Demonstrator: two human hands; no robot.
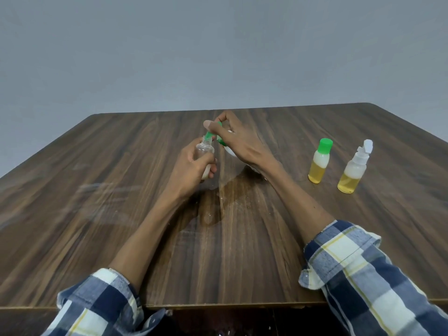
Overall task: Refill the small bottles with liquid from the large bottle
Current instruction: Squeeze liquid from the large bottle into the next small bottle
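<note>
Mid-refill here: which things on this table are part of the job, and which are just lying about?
Part of the job:
- clear small bottle, held by the left hand
- green funnel-like piece at its neck, pinched by the right hand
- green-capped bottle, part filled with yellow liquid
- white-capped bottle, likewise

Lying about:
- wet patch on the wooden table

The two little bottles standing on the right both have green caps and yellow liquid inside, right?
Not quite. In the head view only one bottle has a green cap; the other bottle has a white top. Both do hold yellow liquid.
</note>
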